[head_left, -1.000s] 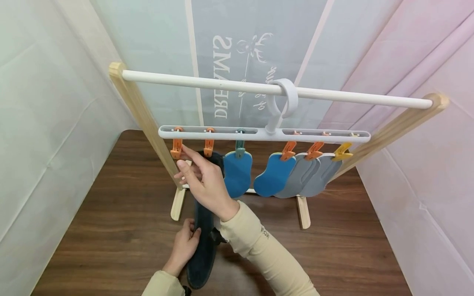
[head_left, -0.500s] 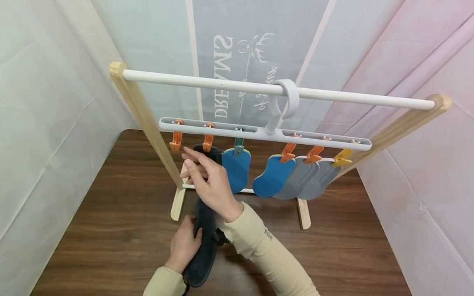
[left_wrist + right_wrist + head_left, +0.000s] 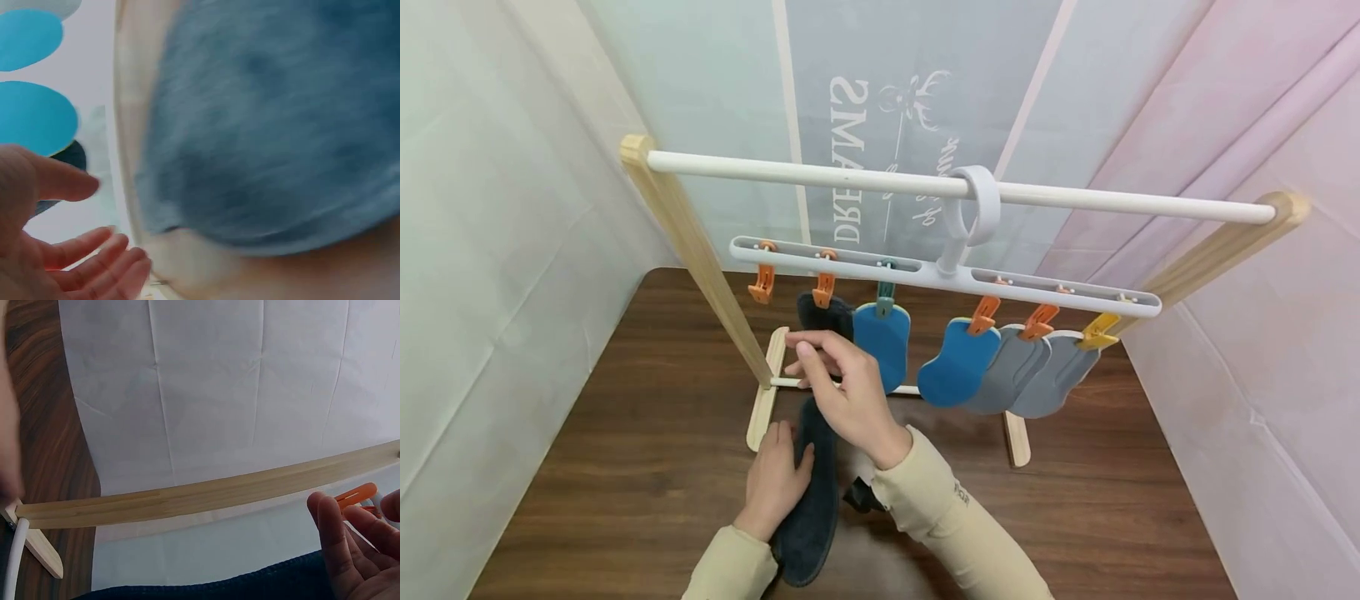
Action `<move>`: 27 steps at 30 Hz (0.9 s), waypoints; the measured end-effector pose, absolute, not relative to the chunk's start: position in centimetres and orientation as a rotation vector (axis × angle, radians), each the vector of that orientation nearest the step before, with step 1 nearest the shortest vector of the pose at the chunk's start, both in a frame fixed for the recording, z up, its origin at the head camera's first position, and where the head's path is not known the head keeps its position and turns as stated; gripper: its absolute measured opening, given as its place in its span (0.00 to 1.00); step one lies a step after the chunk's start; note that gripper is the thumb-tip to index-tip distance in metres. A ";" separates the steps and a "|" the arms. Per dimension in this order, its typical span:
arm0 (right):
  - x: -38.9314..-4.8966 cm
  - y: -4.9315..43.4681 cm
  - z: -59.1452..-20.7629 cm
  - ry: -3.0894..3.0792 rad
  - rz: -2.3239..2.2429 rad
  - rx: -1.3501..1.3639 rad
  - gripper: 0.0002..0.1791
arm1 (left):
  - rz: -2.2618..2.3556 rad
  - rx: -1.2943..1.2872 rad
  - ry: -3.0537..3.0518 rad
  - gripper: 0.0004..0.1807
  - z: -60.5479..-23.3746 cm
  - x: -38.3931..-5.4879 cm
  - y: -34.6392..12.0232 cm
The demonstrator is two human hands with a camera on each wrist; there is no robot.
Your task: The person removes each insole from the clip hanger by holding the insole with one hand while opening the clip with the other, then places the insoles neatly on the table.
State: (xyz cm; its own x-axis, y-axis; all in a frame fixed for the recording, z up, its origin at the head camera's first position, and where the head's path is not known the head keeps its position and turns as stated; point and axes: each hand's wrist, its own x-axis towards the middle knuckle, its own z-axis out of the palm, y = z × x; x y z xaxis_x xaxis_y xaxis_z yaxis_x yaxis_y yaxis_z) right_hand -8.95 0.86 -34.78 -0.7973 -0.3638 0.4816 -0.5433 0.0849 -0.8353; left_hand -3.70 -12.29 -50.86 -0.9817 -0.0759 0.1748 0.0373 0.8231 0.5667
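In the head view my left hand (image 3: 777, 483) holds a long dark fuzzy insole (image 3: 812, 508), its thumb lying over the edge. My right hand (image 3: 853, 400) hovers above that insole's far end, fingers loosely bent and holding nothing. The leftmost orange clip (image 3: 762, 284) hangs beyond it, with nothing in it. Another dark insole (image 3: 823, 315) hangs from the second orange clip (image 3: 824, 287). The held insole (image 3: 275, 125) looms large and blurred in the left wrist view. In the right wrist view, my right hand's fingers (image 3: 340, 550) lie near an orange clip (image 3: 356, 495).
Blue insoles (image 3: 882, 342) and grey insoles (image 3: 1060, 375) hang from the other clips of a white hanger (image 3: 865, 271). A ring hook (image 3: 981, 204) holds it on the rack's white rod (image 3: 760, 168). Wooden posts (image 3: 688, 250) stand on a brown wooden surface (image 3: 625, 467).
My right hand has drawn down and away from the leftmost orange clip. The hanger has tipped, left end up and right end down. My left hand has shifted slightly along the insole.
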 end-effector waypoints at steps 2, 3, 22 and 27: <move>-8.7 1.1 -34.9 -2.205 1.799 0.919 0.15 | -0.952 -0.007 -2.706 0.17 -50.1 -4.4 -12.3; -8.6 1.2 -35.0 -2.205 1.791 0.914 0.14 | -0.996 -0.030 -2.644 0.18 -49.6 -4.8 -12.3; -8.0 3.8 -35.3 -2.149 1.803 0.790 0.12 | -1.438 -0.246 -2.281 0.30 -41.8 -10.5 -11.5; -7.9 4.3 -35.6 -2.149 1.800 0.750 0.12 | -1.506 -0.270 -2.324 0.32 -41.3 -11.2 -11.1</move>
State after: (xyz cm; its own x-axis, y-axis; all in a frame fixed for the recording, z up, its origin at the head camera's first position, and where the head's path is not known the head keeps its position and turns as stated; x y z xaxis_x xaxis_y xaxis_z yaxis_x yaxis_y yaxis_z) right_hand -7.94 4.27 -35.59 -0.8397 -0.2303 0.4918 -0.5245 0.1096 -0.8443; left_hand -11.22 -11.06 -41.34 -0.9180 -0.0336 0.3950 0.3469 0.4144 0.8414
